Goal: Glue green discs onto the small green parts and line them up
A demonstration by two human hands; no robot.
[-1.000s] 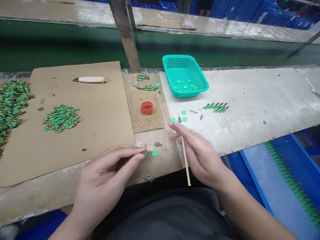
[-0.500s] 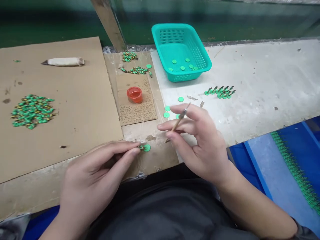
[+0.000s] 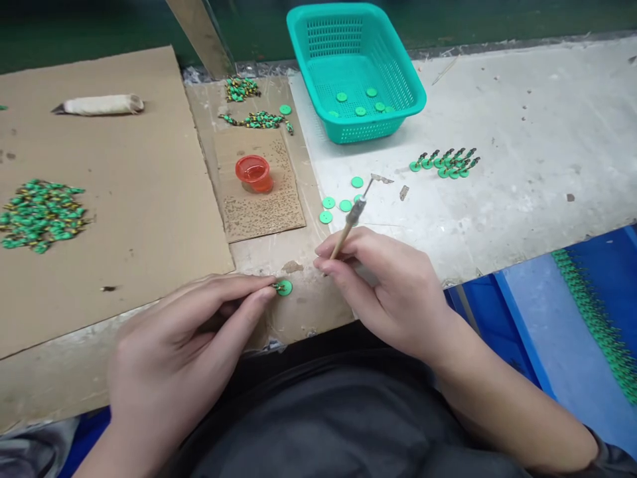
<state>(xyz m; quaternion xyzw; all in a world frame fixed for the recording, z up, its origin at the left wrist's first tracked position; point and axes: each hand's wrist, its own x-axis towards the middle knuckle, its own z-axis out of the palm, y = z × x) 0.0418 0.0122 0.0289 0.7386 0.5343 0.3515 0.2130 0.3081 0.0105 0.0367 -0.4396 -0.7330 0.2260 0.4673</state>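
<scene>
At the bench's near edge, the left hand (image 3: 174,358) is pinching a green disc (image 3: 284,287) steady while the right hand (image 3: 393,292), closed around a thin brush (image 3: 348,229), is angling its tip clear.

A small green disc (image 3: 284,287) lies flat at the bench edge; a thin brush (image 3: 348,226) slants upward.

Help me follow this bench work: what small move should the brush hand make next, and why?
Probably swing the brush tip down to the green disc. The left hand pinches that disc on the bench edge, while the right hand holds the brush with its tip raised, pointing away over the loose discs.
</scene>
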